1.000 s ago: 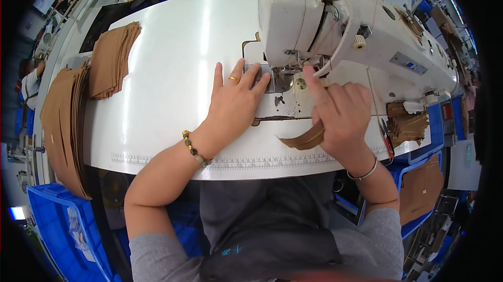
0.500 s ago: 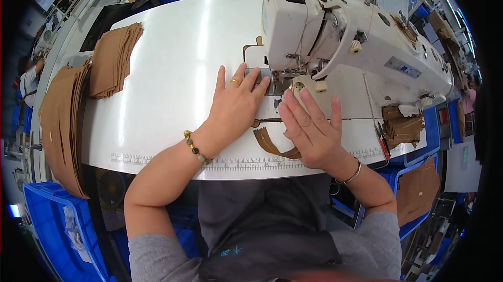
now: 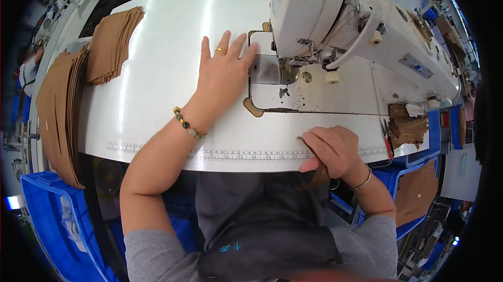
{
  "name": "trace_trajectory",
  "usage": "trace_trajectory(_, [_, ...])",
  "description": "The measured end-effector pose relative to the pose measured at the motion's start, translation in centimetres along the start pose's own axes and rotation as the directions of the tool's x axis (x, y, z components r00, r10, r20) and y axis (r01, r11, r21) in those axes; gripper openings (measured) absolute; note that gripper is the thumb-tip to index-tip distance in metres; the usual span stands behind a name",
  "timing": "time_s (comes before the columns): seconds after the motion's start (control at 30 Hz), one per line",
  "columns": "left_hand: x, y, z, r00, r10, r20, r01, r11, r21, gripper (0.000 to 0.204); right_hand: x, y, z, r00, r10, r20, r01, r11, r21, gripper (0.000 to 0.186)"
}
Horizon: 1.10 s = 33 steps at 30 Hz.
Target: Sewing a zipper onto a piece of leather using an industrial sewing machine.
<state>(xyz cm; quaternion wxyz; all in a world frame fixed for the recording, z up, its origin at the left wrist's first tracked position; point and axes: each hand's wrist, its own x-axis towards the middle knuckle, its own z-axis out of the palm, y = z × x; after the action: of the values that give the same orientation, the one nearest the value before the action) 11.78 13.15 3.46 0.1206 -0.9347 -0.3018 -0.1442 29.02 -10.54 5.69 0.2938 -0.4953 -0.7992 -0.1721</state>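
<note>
My left hand (image 3: 222,75) lies flat on the white sewing table (image 3: 167,98), fingers spread, just left of the metal needle plate (image 3: 270,70). Nothing is under it that I can see. At the front edge, my right hand (image 3: 338,148) is closed around a narrow brown fabric strip (image 3: 317,176). The strip curves down past the table edge in front of the dark apron, and part of it is hidden by the fingers. The white sewing machine (image 3: 304,9) stands beyond both hands, with no cloth visible under its needle area.
Brown fabric pieces (image 3: 112,46) are stacked at the far left, beside a larger brown stack (image 3: 60,117). Red-handled snips (image 3: 387,138) lie at right near folded brown pieces (image 3: 407,127). Blue bins (image 3: 57,214) flank the table; a printed ruler (image 3: 251,155) runs along its front.
My right hand has come down toward me from beside the needle area and closed on the brown strip, drawing it to the table edge. My left hand has shifted left, off the needle plate.
</note>
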Motion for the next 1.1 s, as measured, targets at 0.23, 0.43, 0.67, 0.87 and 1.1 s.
trace_trajectory(0.23, [-1.2, 2.6, -0.5, 0.985, 0.174, -0.017, -0.172, 0.951, -0.256, 0.056, -0.3, -0.4, 1.4, 1.0, 0.02, -0.015, -0.018, 0.993, 0.114, 0.023])
trace_trajectory(0.43, [-0.5, 3.4, -1.1, 0.98, 0.195, -0.041, -0.198, 0.977, -0.075, 0.051, 0.1, -0.5, 1.1, 0.999, 0.037, -0.037, -0.032, 0.99, 0.135, 0.026])
trace_trajectory(0.67, [3.2, 2.2, 0.3, 0.971, 0.189, 0.149, -0.174, 0.979, -0.105, 0.039, -0.2, 0.0, 1.2, 0.999, 0.045, 0.013, -0.046, 0.989, 0.137, 0.031])
trace_trajectory(0.87, [1.1, -2.2, 0.9, 0.987, 0.007, -0.163, -0.047, 0.969, -0.243, 0.037, -0.2, 0.1, 1.7, 0.997, 0.075, 0.03, -0.079, 0.984, 0.157, 0.031])
trace_trajectory(1.1, [-3.2, -18.7, -1.8, 0.887, -0.442, -0.134, 0.451, 0.891, 0.045, 0.03, -0.1, 0.1, 1.9, 0.997, 0.07, 0.014, -0.072, 0.986, 0.152, 0.029])
